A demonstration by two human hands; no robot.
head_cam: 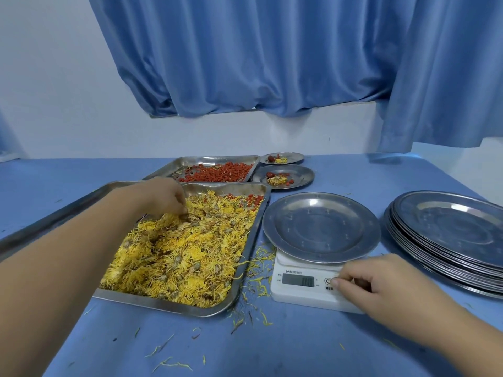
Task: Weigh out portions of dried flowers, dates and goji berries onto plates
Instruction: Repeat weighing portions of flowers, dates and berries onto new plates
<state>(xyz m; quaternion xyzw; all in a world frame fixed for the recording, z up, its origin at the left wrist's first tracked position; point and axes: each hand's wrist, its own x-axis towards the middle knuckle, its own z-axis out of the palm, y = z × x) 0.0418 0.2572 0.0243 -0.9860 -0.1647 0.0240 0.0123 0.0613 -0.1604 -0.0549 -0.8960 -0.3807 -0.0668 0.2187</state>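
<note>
The left hand (166, 197) reaches into the near tray (168, 302), with its fingers bent down and closed on a few of the dried flowers (185, 254) in the far part of the heap. The right hand (381, 287) lies on the near right corner of the white scale (307, 284). Its fingers are curled in and hold nothing, and one fingertip touches the scale just beside the power button. The digits on the display are too blurred to read.

On the scale sits a bare steel plate (321, 227), just right of the flower tray. Further right is a stack of plates (449, 235). Behind the near tray, touching it, is a second tray (217, 160) with goji berries (217, 172). Right of that tray are two small plates, the nearer one (302, 175) and the farther one (295, 158). Each carries a flower, some berries and a date (270, 174). Loose petals (261, 257) lie on the blue table (272, 349) between the tray and the scale. A blue curtain (245, 50) hangs behind.
</note>
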